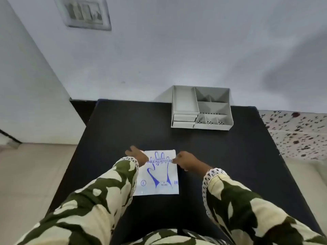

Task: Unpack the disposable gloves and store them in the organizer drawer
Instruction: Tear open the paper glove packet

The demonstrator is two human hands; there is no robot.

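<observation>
A flat white packet of disposable gloves point(159, 175), printed with a blue hand outline, lies on the black table point(123, 124) in front of me. My left hand point(137, 154) rests at the packet's upper left corner, fingers spread over its edge. My right hand point(185, 160) touches the packet's right edge near the top, fingers curled at the edge. The packet stays flat on the table. A grey organizer point(201, 108) with two small shut drawers on its lower left stands at the table's far right, well beyond both hands.
The organizer has several open compartments on top. A white wall rises behind the table, with a switch panel point(85, 14) high on the left. A speckled surface point(299, 135) lies to the right and pale floor to the left.
</observation>
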